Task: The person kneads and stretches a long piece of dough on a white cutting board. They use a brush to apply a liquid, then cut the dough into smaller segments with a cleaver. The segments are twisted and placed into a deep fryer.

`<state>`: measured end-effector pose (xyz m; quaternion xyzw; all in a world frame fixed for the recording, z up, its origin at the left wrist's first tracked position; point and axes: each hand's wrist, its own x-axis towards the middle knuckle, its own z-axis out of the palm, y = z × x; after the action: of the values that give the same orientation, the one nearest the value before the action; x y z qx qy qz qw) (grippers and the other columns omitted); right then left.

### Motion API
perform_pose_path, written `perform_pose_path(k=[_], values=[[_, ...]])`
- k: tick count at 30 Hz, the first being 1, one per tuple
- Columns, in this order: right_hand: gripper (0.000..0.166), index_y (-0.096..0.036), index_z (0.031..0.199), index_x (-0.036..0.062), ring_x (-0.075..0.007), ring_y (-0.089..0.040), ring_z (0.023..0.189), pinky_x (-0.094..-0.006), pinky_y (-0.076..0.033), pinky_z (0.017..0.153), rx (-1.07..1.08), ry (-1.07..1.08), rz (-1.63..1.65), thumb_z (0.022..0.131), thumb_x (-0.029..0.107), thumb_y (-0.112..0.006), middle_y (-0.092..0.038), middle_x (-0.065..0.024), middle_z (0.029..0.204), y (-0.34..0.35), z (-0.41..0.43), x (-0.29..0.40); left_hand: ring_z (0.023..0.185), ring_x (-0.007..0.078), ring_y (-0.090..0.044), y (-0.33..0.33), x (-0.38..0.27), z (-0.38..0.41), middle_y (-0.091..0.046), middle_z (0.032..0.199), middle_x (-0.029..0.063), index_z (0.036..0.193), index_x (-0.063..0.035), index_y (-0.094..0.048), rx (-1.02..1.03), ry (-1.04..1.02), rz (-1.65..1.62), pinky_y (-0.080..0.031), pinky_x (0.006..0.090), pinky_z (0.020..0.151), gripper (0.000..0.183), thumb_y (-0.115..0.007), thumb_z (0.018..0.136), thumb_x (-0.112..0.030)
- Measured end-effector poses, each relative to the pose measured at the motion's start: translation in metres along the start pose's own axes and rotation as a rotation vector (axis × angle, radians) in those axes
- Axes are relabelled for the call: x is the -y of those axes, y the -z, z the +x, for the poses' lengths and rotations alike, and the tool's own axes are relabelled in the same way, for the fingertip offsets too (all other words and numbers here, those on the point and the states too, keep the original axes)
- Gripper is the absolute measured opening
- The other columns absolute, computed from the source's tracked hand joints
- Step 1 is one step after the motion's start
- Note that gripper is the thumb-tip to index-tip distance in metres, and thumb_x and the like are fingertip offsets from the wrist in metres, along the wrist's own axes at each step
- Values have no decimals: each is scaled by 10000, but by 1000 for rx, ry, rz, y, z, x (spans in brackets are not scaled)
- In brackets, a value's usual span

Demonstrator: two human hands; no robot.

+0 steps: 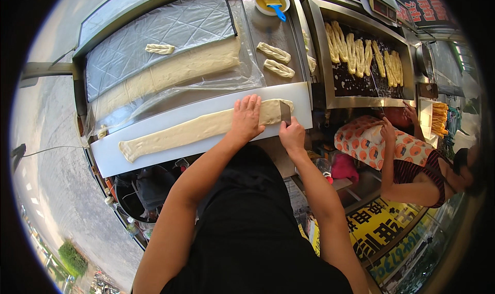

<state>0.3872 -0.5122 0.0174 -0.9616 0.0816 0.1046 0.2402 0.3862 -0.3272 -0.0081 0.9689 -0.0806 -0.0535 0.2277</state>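
Observation:
A long flattened strip of dough (pixel 185 131) lies along a white cutting board (pixel 106 158). My left hand (pixel 247 118) rests flat on the strip, right of its middle, with the palm down. In my right hand (pixel 292 135) is the handle of a rectangular metal blade, a dough cutter or knife (pixel 285 111). Its blade stands on the strip close to the right end, with a short piece of dough beyond it. Whether the edge has passed through the dough cannot be made out.
Behind the board, a silvery quilted cover (pixel 162 27) lies partly over a dough slab (pixel 185 71). Twisted dough pieces (pixel 274 52) sit near a bowl (pixel 272 2) with a blue brush (pixel 278 12). At right, a co-worker (pixel 410 170) holds long sticks over a fryer (pixel 363 89) of dough sticks (pixel 359 56).

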Motion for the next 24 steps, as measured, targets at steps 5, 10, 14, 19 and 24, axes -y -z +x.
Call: perform_pose_path(k=[5, 10, 14, 19, 24], values=[[245, -662, 958, -48, -475, -667, 842, -513, -544, 781, 144, -32, -81, 836, 156, -598, -681, -298, 856, 1, 37, 14, 1390, 310, -346, -8, -2, -4, -413, 1471, 123, 1451, -22, -413, 19, 34, 20, -276, 542, 1131, 997, -827, 634, -415], [280, -667, 989, -51, -481, -662, 892, -511, -540, 821, 167, -71, -58, 835, 174, -604, -683, -308, 907, 1, 2, -19, 1388, 318, -351, -8, 0, 6, -406, 1477, 132, 1464, -37, -397, 11, 51, 14, -271, 527, 1131, 1010, -836, 631, -402], [298, -654, 990, -62, -476, -667, 863, -511, -537, 807, 226, -63, -16, 843, 196, -624, -683, -302, 851, 12, -49, -73, 1299, 323, -425, -9, -18, 18, -482, 1373, 139, 1390, -59, -473, -118, 65, -62, -331, 485, 1058, 873, -826, 663, -388], [318, -637, 986, -76, -435, -689, 739, -470, -554, 674, -10, -146, 311, 842, 205, -665, -693, -263, 790, 13, -48, -79, 1041, 291, -541, -23, -42, 73, -611, 1028, 97, 928, -84, -667, -106, -25, -87, -405, 440, 901, 315, -773, 733, -307], [243, -615, 1032, -56, -179, -613, 478, -321, -496, 437, 54, -293, 583, 876, 129, -638, -652, -102, 681, 13, -31, -78, 879, 306, -632, -43, -48, 82, -682, 793, 99, 786, -137, -647, 53, -231, -175, -391, 482, 934, 44, -605, 790, -148]])
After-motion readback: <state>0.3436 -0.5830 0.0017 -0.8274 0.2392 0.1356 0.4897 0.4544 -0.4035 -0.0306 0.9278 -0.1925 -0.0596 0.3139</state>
